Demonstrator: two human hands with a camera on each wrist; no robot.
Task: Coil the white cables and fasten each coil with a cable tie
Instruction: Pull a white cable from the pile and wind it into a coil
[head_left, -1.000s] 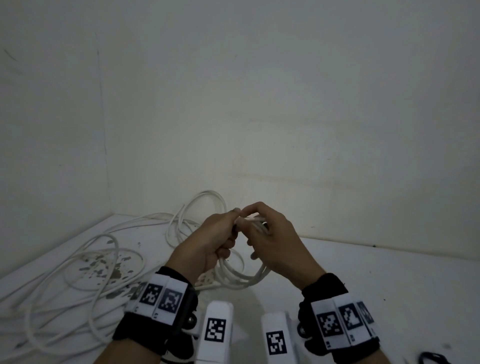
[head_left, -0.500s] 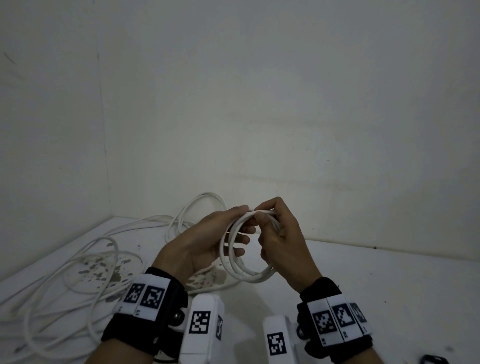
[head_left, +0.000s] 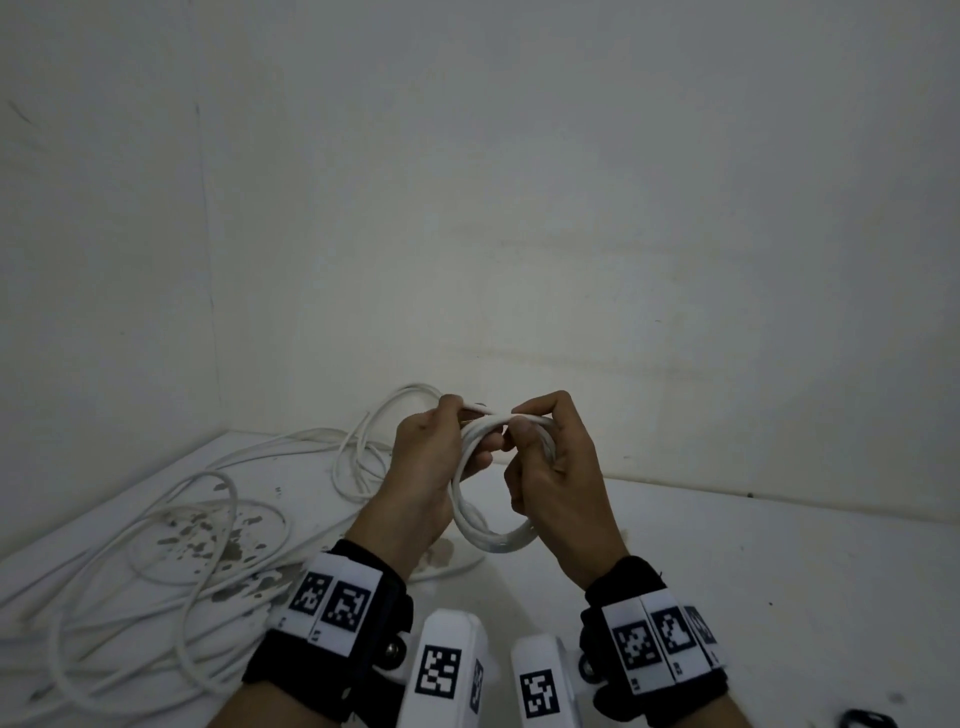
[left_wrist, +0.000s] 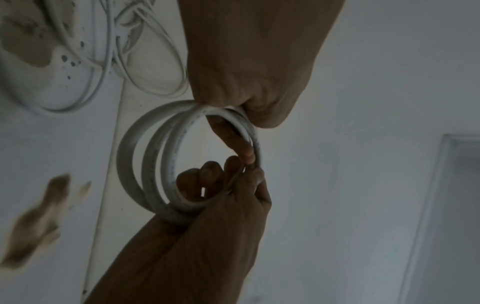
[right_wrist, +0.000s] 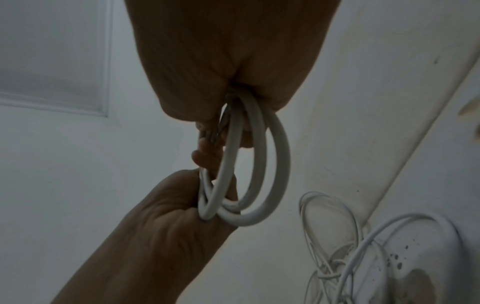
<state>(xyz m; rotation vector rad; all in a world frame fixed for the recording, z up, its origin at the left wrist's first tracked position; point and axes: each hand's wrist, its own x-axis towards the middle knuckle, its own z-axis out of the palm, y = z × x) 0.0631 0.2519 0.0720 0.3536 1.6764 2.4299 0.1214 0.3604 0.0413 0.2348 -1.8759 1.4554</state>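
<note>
Cable coil (head_left: 485, 499) hangs between my hands above the table (head_left: 779, 571); since a second ago the bunched loops have opened into a ring, nearly ready for tying. Left hand (head_left: 423, 467) at nine o'clock, right hand (head_left: 553, 467) at three, both pinching its top. Left wrist: fingers (left_wrist: 240, 144) curl through three loops. Right wrist: loose cables (right_wrist: 350, 236) at five o'clock.

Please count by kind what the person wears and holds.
Bare hands: 2, left hand and right hand
Black fabric wrist straps with square markers: 2
Round coil of white cable, gripped by both hands: 1
Total: 5
</note>
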